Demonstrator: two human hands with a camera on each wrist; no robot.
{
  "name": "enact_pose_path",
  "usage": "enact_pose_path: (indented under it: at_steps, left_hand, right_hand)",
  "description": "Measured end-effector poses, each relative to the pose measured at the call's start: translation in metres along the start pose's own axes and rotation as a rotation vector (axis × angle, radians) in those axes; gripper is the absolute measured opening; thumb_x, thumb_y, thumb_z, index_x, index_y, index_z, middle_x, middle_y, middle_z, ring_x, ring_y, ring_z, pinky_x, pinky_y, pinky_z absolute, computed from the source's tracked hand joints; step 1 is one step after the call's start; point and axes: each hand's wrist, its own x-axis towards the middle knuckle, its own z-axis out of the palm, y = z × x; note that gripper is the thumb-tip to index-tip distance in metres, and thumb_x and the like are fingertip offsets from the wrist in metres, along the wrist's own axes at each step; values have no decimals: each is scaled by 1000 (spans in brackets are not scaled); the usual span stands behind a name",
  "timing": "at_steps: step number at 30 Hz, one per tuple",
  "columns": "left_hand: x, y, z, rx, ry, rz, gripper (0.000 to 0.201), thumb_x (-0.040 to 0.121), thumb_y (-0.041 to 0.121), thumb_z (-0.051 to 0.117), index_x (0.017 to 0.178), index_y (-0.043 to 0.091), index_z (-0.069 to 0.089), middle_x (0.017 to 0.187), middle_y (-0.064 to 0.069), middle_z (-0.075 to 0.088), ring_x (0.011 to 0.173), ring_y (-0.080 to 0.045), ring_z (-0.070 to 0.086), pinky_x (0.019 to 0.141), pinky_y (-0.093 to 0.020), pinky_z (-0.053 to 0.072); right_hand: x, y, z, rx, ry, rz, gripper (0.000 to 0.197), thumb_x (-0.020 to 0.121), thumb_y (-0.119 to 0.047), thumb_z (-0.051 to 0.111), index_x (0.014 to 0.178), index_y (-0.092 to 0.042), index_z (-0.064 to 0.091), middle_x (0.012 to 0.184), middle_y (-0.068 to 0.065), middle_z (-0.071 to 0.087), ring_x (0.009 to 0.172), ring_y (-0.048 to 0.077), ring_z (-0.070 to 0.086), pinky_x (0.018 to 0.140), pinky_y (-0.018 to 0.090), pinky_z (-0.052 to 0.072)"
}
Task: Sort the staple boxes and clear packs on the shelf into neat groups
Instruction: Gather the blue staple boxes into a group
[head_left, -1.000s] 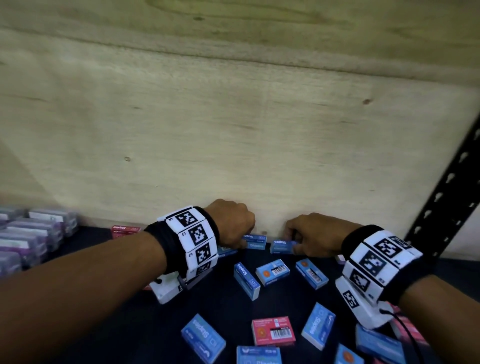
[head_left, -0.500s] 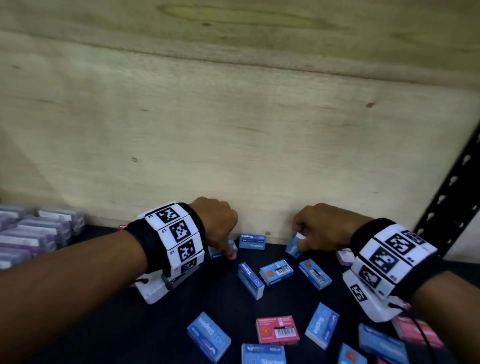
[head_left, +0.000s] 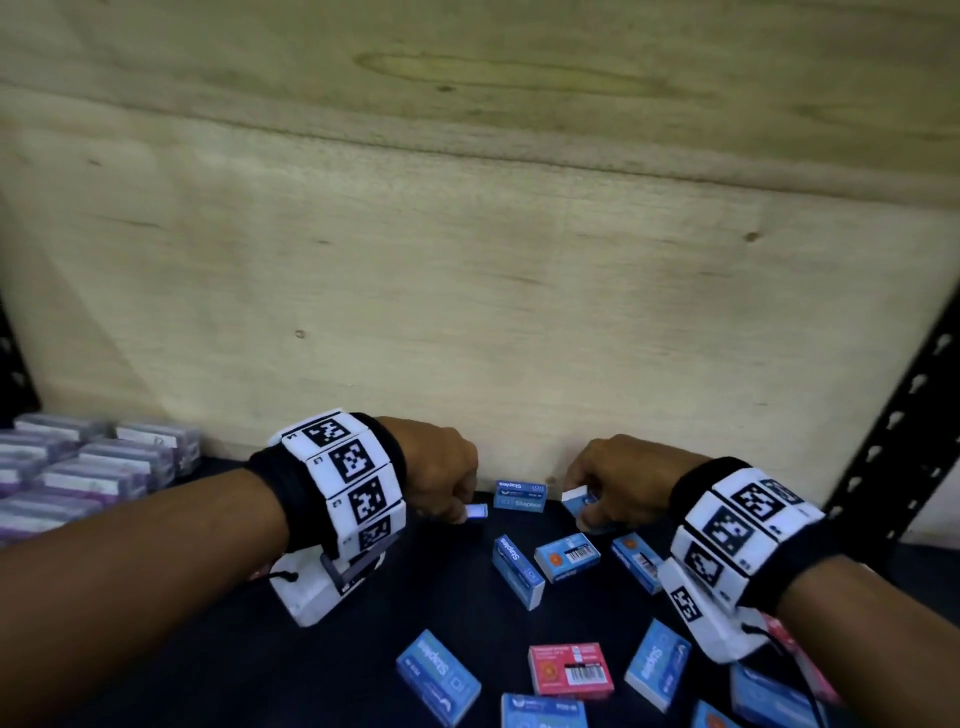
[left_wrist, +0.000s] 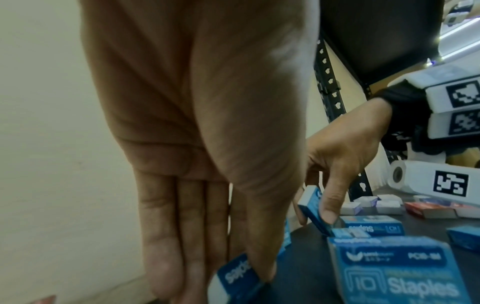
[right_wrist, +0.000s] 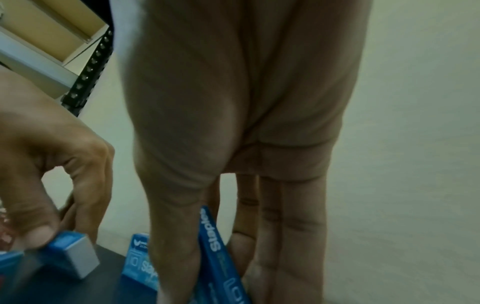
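Observation:
Both hands work at the back of the dark shelf (head_left: 260, 675), near the plywood wall. My left hand (head_left: 441, 478) pinches a small blue staple box (head_left: 477, 512) between thumb and fingers; that box (left_wrist: 241, 273) shows its "Staples" label in the left wrist view. My right hand (head_left: 608, 483) grips another blue staple box (head_left: 579, 500), tilted on edge (right_wrist: 215, 253). A third blue box (head_left: 519, 494) stands against the wall between the hands. Several blue boxes (head_left: 517, 564) and a red box (head_left: 570, 670) lie scattered in front.
Clear packs with purple contents (head_left: 88, 467) are stacked in rows at the far left. More red boxes (left_wrist: 428, 209) and small white boxes (left_wrist: 374, 203) lie to the right. A black perforated shelf post (head_left: 904, 431) rises at the right edge.
Both hands have lifted a blue box off the shelf at the wall. The left hand drew back leftward with its box; the right tilted its box up on edge.

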Motion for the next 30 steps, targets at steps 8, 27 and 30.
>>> enact_pose_path:
  at_steps: [8,27,30]
  left_hand:
    - [-4,1,2,-76,18,0,28,98,27,55,124,20,61,113,1,68,100,-16,64,86,-27,48]
    - [0,9,3,-120,129,29,29,93,21,65,121,17,63,116,0,66,89,-14,58,79,-24,46]
    - [3,13,3,-128,147,45,30,92,22,66,121,16,63,116,-1,66,94,-15,61,77,-23,44]
  right_hand:
    - [8,-3,5,-175,13,55,26,85,-26,75,105,-11,68,101,5,69,90,23,66,76,33,53]
    - [-19,-2,-1,-108,106,-121,26,87,-28,71,111,-28,59,100,-8,50,90,14,53,72,28,43]
    - [-19,-5,5,-89,-44,-154,40,81,-34,78,117,-32,60,91,-13,49,83,10,51,66,26,39]
